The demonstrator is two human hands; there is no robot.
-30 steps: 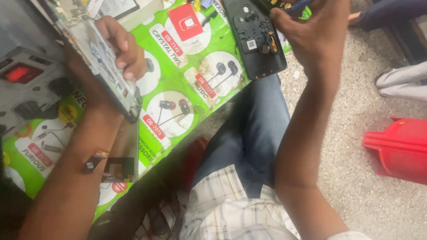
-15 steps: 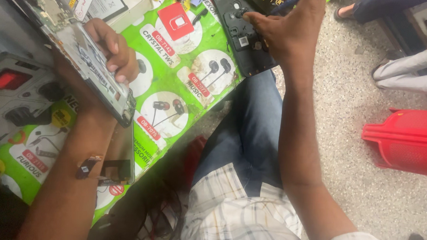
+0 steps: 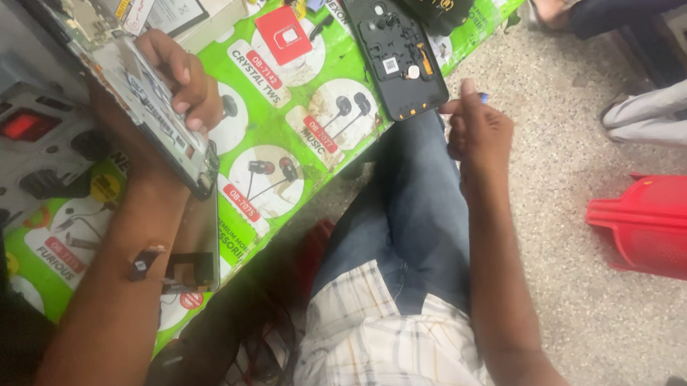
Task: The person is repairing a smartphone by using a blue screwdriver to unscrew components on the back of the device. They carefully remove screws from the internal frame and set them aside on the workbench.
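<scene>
The left hand [image 3: 188, 88] grips an opened phone [image 3: 151, 116], tilted above the green worktop [image 3: 280, 165]. The right hand [image 3: 476, 129] is loosely closed, holding nothing I can see, beside the back cover [image 3: 399, 48]. The phone could slip, being held one-handed. Earlier the right hand touched the cover; now it is withdrawn.

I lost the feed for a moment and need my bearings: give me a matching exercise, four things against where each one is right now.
Things:
1. opened phone
2. black back cover
3. red bin
4. right hand

Places:
A. on the floor at the right
B. gripped in the left hand
C. flat on the green mat, near the edge
D. off the table, above the knee

Pairs: 1-B, 2-C, 3-A, 4-D
</scene>
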